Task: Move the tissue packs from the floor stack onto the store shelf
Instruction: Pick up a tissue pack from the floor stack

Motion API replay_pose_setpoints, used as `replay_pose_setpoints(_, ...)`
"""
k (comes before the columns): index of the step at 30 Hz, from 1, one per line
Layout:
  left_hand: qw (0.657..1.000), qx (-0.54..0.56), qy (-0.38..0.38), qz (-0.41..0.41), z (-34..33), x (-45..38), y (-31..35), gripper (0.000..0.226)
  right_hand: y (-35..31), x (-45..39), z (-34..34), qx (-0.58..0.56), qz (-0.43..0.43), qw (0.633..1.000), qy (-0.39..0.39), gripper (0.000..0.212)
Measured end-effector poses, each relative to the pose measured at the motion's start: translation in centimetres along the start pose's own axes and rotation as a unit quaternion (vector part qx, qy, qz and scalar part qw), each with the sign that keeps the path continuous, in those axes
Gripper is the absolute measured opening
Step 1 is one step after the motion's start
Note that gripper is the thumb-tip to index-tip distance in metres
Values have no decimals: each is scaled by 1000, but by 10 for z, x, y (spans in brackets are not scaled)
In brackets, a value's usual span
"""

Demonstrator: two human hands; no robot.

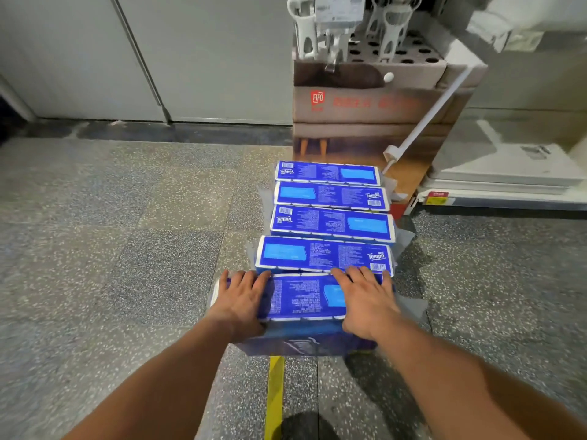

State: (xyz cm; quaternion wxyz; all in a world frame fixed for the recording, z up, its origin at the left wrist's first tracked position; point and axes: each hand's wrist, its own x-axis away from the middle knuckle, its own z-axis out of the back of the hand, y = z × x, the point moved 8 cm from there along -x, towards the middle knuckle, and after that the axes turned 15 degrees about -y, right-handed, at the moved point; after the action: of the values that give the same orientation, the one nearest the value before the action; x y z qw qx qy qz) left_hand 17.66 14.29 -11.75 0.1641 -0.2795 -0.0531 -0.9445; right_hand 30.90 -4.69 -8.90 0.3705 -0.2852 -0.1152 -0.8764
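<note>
Several blue tissue packs stand in a row on the speckled floor, running away from me. The nearest pack (301, 298) lies slightly askew at the front of the row. My left hand (243, 300) lies flat over its left end, fingers straight and reaching its far edge. My right hand (365, 300) lies flat over its right end the same way. Behind it sit the second pack (324, 254), a third pack (332, 223) and further ones up to the last pack (327, 173). A low white shelf (505, 182) stands to the right.
A brown cardboard display box (368, 109) with white holders (343, 36) stands behind the row. A white rod (428, 112) leans against it. A yellow floor line (274, 395) runs toward me. Grey wall panels (143, 58) are at the back left, with open floor (111, 233) on the left.
</note>
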Motion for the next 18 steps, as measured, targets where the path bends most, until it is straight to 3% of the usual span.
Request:
replay_pose_setpoints(8,999,-4,27,24,214,155,-48,115,-51,131,216,11,29,1000,-1,111)
replay_pose_setpoints(18,988,-9,139,66,491,355,-134,114,-137,290,519,52,89,990,94,112)
